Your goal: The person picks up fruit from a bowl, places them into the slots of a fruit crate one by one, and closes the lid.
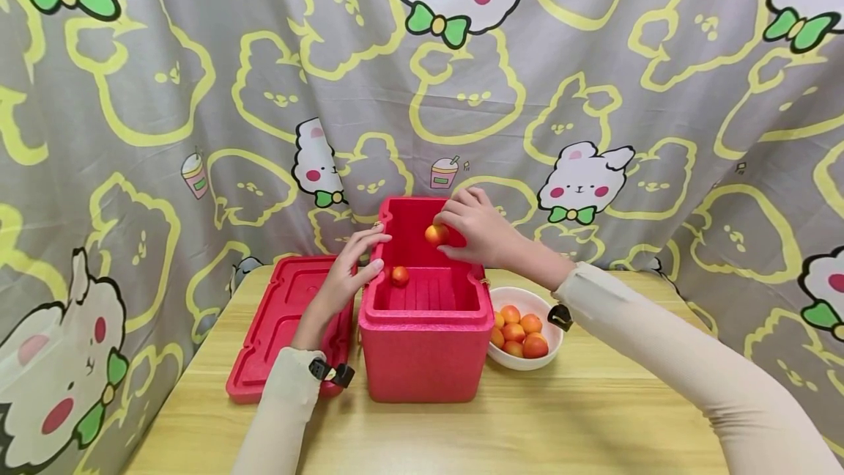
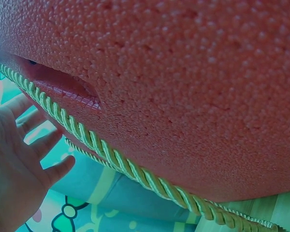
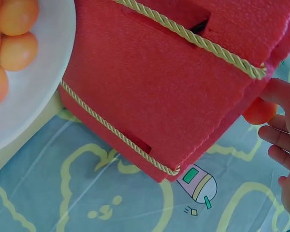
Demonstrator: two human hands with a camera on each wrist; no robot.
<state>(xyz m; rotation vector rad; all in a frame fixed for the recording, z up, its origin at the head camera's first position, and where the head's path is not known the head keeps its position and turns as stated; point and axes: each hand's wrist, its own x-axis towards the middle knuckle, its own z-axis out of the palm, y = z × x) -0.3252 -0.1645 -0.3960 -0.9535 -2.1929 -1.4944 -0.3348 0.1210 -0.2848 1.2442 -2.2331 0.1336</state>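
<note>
A red foam box stands uncovered on the table. Over its opening my right hand pinches a round orange-red fruit between thumb and fingers. The right wrist view shows that fruit partly hidden by the fingers, beyond the box's edge. Another such fruit lies inside the box, at its left side. My left hand rests at the box's left rim, fingers fairly straight and holding nothing. In the left wrist view this hand is spread beside a twisted gold cord.
Right of the box, a white bowl holds several more orange fruits. The red lid lies flat to the left, partly under my left arm. A patterned curtain hangs behind the wooden table.
</note>
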